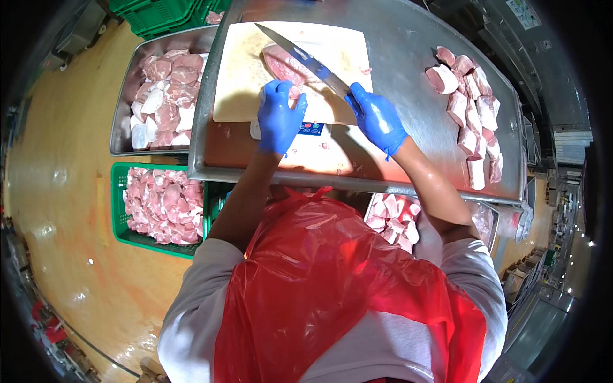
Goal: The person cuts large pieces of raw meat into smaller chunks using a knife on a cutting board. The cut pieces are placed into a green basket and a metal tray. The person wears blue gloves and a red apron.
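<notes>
A pale cutting board (239,83) lies on the metal table, with a piece of raw meat (280,62) near its middle. My left hand (279,121), in a blue glove, closes its fingers on the near end of that meat. In my right hand (378,120), also gloved in blue, is the handle of a long knife (305,59). Its blade slants up and left across the meat, the tip toward the board's far left. From this view I cannot tell whether the edge touches the meat. A small scale (311,129) shows partly from under the board's near edge.
Cut meat pieces (472,115) lie in a group on the table's right. Left of the table stand a metal tub (121,131) of meat and a green crate (120,220) of smaller pieces. More meat (394,220) sits below the table's near edge; green crates (150,18) stand far left.
</notes>
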`<state>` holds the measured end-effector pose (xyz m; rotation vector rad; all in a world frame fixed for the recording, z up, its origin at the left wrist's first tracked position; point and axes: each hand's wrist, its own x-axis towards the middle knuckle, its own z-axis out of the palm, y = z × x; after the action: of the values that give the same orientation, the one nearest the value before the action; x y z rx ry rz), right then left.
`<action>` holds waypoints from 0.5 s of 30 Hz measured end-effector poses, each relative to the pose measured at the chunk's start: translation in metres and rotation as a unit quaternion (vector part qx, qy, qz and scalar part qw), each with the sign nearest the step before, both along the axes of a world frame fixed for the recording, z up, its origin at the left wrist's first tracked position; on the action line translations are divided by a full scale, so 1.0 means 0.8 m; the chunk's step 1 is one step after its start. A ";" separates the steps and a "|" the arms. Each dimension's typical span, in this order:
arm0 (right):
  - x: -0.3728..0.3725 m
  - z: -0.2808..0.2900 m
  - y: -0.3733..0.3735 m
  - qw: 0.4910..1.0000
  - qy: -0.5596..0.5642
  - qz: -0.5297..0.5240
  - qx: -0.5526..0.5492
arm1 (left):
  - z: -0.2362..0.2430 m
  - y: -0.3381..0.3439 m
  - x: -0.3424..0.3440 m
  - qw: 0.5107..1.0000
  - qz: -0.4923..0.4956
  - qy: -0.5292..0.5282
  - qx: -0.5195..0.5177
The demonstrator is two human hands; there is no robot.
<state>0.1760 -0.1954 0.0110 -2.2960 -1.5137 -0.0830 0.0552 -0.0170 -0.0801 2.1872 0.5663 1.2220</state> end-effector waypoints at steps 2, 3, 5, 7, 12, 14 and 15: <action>-0.005 -0.001 -0.001 0.998 0.005 -0.014 -0.065 | -0.004 0.004 0.007 0.997 0.015 0.069 -0.004; -0.004 0.001 0.001 0.995 0.004 -0.018 -0.098 | -0.009 0.012 0.009 0.996 0.013 0.084 -0.013; 0.000 -0.003 -0.011 0.989 0.000 -0.018 -0.144 | -0.019 0.024 0.010 0.993 0.010 0.113 -0.030; -0.003 -0.002 -0.026 0.985 0.004 -0.011 -0.172 | -0.022 0.025 0.005 0.991 0.014 0.121 -0.054; 0.005 0.002 -0.014 0.967 -0.015 0.013 -0.253 | -0.031 0.025 -0.001 0.994 0.012 0.064 -0.089; 0.005 -0.007 0.020 0.976 -0.004 0.024 -0.215 | -0.020 0.023 0.001 0.994 -0.005 0.061 -0.092; 0.001 -0.008 0.045 0.976 -0.010 0.036 -0.216 | -0.018 0.023 -0.001 0.992 -0.008 0.071 -0.104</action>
<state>0.1766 -0.1591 0.0044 -2.5651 -1.7649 0.2697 0.0544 0.0018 -0.0947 2.1065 0.7005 0.9571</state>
